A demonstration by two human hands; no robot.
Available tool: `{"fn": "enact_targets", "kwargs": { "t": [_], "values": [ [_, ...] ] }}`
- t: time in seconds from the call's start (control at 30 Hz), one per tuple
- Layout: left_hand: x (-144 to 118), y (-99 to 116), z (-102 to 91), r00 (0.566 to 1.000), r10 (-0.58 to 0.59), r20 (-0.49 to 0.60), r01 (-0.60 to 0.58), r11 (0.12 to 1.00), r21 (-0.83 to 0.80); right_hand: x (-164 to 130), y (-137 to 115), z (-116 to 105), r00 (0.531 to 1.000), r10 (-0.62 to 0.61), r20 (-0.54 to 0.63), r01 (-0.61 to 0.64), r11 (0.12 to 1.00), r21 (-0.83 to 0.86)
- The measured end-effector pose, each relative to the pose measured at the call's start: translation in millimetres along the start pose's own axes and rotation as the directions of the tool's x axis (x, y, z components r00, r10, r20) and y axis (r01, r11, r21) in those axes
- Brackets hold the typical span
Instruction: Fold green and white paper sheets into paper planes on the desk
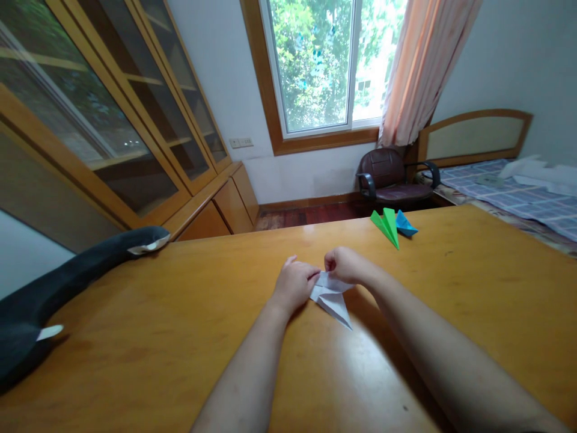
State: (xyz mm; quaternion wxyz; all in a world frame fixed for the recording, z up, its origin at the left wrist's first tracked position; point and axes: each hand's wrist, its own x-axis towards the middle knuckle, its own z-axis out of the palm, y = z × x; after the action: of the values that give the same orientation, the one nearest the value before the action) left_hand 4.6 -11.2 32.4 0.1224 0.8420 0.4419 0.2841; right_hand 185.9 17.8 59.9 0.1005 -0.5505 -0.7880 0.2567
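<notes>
A folded sheet of white paper [331, 300] lies on the wooden table between my hands, with one pointed flap reaching toward me. My left hand [295, 282] grips the paper's left edge, thumb against its upper corner. Curled at the paper's upper right edge, my right hand [345, 264] pinches it with bent fingers. Parts of the sheet are hidden under both hands.
On the wooden table [216, 337], a green paper plane [386, 227] and a blue paper boat [406, 224] sit near the far edge. A dark curved object [81, 267] lies at the left. Beyond stand a chair [392, 174], a bed [514, 186] and a glass-fronted cabinet [180, 180].
</notes>
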Motion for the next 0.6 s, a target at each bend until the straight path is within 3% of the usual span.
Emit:
{"fn": "enact_targets", "kwargs": {
  "t": [0.27, 0.43, 0.5, 0.6],
  "values": [
    [-5.4, -3.8, -8.2, 0.974, -0.039, 0.223, 0.078, 0.982, -0.172, -4.3, -2.3, 0.8, 0.995, -0.024, 0.099, 0.024, 1.0, -0.007],
    [-8.8, -4.2, -7.7, 0.967, -0.091, 0.237, 0.13, 0.979, -0.155, -4.1, 0.2, 1.9, 0.983, -0.07, 0.17, 0.07, 0.998, 0.008],
    [-7.7, -5.6, -7.2, 0.971, -0.144, 0.189, 0.171, 0.976, -0.135, -2.5, 2.2, 2.8, 0.99, -0.073, 0.118, 0.076, 0.997, -0.025],
    [-5.0, -10.1, -6.0, 0.972, -0.209, 0.112, 0.218, 0.973, -0.078, 0.2, 4.2, 3.8, 0.992, -0.098, -0.083, 0.09, 0.991, -0.094]
  ]
}}
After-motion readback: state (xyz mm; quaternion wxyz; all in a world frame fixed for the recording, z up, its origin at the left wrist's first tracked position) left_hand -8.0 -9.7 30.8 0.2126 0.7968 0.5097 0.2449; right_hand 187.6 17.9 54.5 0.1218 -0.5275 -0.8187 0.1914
